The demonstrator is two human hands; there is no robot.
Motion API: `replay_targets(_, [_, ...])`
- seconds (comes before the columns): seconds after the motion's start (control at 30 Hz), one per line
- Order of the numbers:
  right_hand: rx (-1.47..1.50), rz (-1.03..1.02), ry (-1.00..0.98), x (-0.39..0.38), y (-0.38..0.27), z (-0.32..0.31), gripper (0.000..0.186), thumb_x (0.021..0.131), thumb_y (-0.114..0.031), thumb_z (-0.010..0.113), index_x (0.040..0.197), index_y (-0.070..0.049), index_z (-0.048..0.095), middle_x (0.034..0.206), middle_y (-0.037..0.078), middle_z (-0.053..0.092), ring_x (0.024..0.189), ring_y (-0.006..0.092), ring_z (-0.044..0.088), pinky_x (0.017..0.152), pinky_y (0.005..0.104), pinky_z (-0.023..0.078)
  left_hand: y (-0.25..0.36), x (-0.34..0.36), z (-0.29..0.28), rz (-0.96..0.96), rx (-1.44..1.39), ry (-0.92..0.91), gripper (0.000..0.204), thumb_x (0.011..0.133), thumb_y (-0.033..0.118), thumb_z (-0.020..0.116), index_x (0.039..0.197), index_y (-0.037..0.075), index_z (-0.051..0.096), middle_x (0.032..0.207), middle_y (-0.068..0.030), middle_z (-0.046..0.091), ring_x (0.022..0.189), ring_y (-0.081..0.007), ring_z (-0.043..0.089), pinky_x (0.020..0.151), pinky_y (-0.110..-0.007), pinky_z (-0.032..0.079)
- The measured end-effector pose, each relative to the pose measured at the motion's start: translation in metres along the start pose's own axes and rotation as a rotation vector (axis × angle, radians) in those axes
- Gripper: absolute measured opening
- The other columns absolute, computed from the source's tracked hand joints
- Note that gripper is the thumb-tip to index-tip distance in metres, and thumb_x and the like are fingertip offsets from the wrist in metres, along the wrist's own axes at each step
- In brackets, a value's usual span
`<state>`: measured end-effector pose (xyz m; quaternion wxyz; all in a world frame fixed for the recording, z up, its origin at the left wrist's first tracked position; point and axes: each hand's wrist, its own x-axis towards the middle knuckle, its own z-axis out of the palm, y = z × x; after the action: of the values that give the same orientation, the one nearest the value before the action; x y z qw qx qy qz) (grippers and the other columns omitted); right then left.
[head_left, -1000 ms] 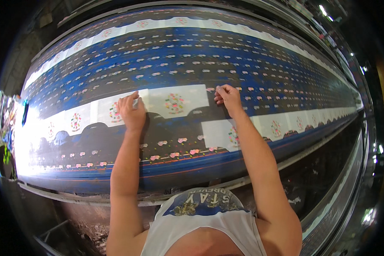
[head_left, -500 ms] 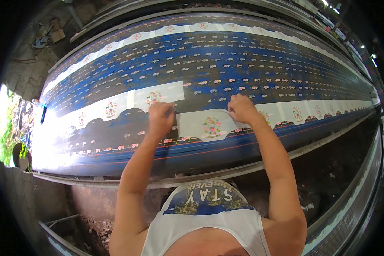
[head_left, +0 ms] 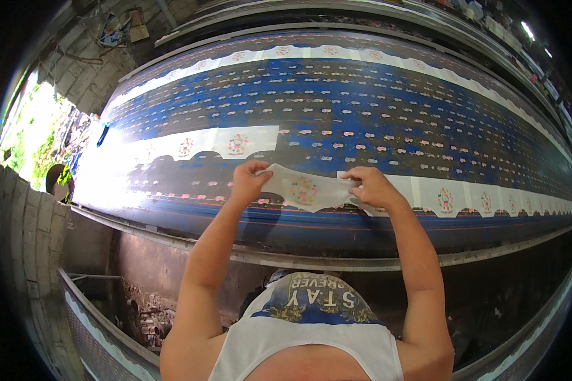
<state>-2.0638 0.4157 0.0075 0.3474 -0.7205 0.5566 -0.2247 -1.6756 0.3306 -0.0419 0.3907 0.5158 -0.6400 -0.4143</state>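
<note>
A thin white fabric piece [head_left: 304, 189] with a scalloped lower edge and a colourful round print hangs between my hands, raised off the long printing table [head_left: 279, 233]. My left hand [head_left: 250, 181] pinches its upper left corner. At its right end, my right hand [head_left: 370, 187] grips the cloth between thumb and fingers. Beneath and beside my right hand, another white piece [head_left: 397, 185] lies on the table. It leads into a row of similar printed pieces [head_left: 447, 198] running right. Just beyond my left hand lies another printed piece [head_left: 238, 142], ending a row from the left.
Across the dark blue table run lines of small pinkish printed marks [head_left: 346, 134]. A further row of white pieces [head_left: 283, 53] lies along its far side. A rail [head_left: 286, 259] edges the near side. A block wall [head_left: 25, 222] stands at left.
The fabric piece has come up off the table into both hands. My left hand has taken hold of its left corner. The view has shifted slightly.
</note>
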Motion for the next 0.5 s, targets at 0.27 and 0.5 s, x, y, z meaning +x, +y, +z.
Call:
replay_targets(0.27, [0.460, 0.091, 0.382, 0.068, 0.061, 0.025, 0.015, 0.096, -0.008, 0.075, 0.108, 0.000, 0.073, 0.089, 0.006, 0.073, 0.080, 0.0136, 0.065, 0.076, 0.0349, 0.053, -0.011, 0.059, 0.013, 0.045, 0.209, 0.255, 0.020, 0.095, 0.023, 0.085, 0.097, 0.004, 0.079, 0.085, -0.0087, 0.077, 0.081, -0.0213, 0.071, 0.077, -0.040, 0.054])
replay_targets(0.5, [0.212, 0.190, 0.659, 0.136, 0.094, 0.037, 0.027, 0.094, -0.008, 0.079, 0.120, -0.004, 0.075, 0.094, 0.007, 0.077, 0.082, 0.0178, 0.072, 0.078, 0.0341, 0.057, -0.053, 0.120, 0.032, 0.379, 0.498, 0.488, 0.012, 0.090, 0.019, 0.084, 0.098, 0.011, 0.080, 0.107, -0.0072, 0.077, 0.123, -0.0350, 0.066, 0.110, -0.053, 0.044])
